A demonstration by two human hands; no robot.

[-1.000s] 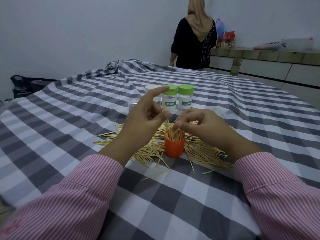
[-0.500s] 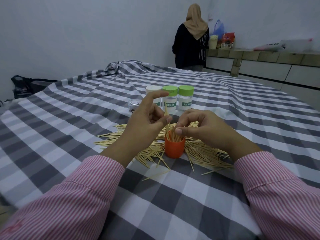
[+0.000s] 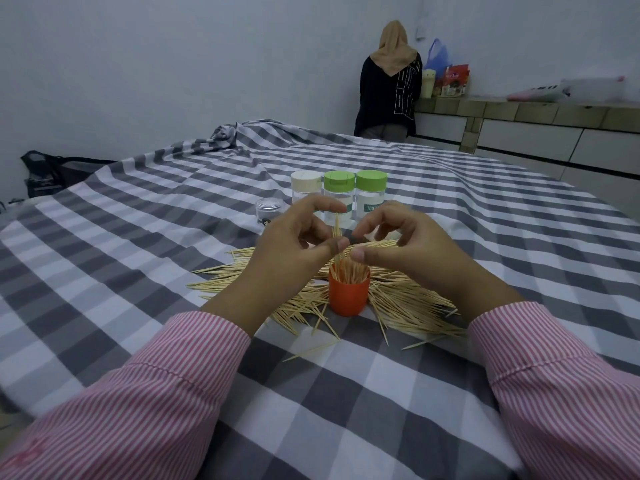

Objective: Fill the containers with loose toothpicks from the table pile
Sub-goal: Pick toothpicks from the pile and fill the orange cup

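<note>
An open orange container [image 3: 348,296] stands upright in the middle of a spread pile of loose toothpicks [image 3: 408,303] and holds several upright toothpicks. Just above its mouth, my left hand [image 3: 294,251] pinches a small bunch of toothpicks [image 3: 336,233] that points down into the container. My right hand [image 3: 405,247] hovers beside it with curled fingers, thumb near the bunch, and several toothpicks lie sideways across its fingers. Behind the hands stand two green-lidded containers [image 3: 371,194] and a white-lidded one [image 3: 305,188], all shut.
A small clear jar [image 3: 269,211] sits left of the lidded containers. The grey checked tablecloth [image 3: 346,393] covers the whole table. A person stands at the far counter [image 3: 519,109], back turned. A dark bag [image 3: 52,174] lies at the left.
Both hands have lifted slightly above the orange container. My right hand's fingers have opened a little and moved off the container's mouth. The far person has stepped right, toward the counter.
</note>
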